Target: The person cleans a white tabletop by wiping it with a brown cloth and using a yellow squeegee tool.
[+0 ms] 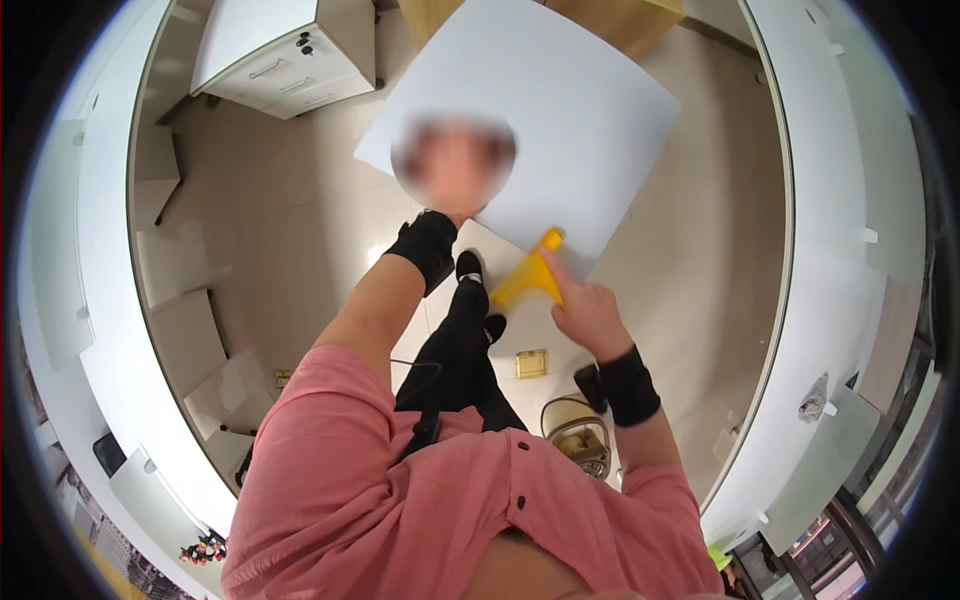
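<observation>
A large white panel (555,112) lies flat before me, one corner pointing towards my feet. My left hand (454,176) is over its left edge, almost wholly hidden by a round blurred patch; whether it holds anything cannot be told. On the right, my right hand (589,304) grips a yellow plastic tool (529,274), shaped like a small squeegee and slightly blurred. One finger stretches along the tool. Its upper end overlaps the near edge of the panel in view, while its lower left end is seen over the floor. Black bands circle both wrists.
Light wood furniture (630,22) shows behind the panel. A white drawer cabinet (285,67) stands back left. Long white desks (832,225) curve along both sides. A brass floor cover (532,364) and a beige bucket-like container (577,431) are near my feet.
</observation>
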Demonstrator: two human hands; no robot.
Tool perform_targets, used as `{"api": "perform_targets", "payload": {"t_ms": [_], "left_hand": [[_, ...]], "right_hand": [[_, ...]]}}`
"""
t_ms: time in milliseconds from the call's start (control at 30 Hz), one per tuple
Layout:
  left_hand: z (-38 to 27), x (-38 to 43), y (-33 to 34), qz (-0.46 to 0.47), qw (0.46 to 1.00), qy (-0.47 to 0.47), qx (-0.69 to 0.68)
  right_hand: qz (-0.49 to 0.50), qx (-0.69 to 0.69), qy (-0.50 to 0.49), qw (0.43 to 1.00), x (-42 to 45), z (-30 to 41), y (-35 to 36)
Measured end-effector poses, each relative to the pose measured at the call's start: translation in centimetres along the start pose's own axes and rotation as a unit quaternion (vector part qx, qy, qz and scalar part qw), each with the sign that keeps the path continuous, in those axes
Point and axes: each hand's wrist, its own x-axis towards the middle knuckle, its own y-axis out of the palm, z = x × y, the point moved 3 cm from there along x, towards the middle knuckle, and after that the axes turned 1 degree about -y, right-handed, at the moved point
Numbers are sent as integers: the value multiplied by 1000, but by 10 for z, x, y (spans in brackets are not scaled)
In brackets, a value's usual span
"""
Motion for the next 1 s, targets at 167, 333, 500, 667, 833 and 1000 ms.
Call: {"api": "perform_targets", "payload": {"t_ms": [167, 333, 500, 667, 833, 1000], "left_hand": [[-5, -3, 2, -145, 987, 73, 2], [4, 0, 6, -36, 998, 52, -13], [-6, 4, 11, -126, 988, 89, -29], [5, -2, 9, -132, 985, 105, 34], [-62, -59, 24, 26, 935, 212, -282], [-122, -62, 16, 109, 925, 328, -155]], "right_hand": [[-26, -2, -17, 1000, 20, 0, -9], [59, -5, -10, 998, 8, -3, -13], [-16, -23, -25, 999, 53, -7, -23], [-178, 53, -26, 982, 24, -75, -5], [-327, 353, 248, 841, 1, -99, -14], [-350, 439, 322, 762, -15, -114, -16]]}}
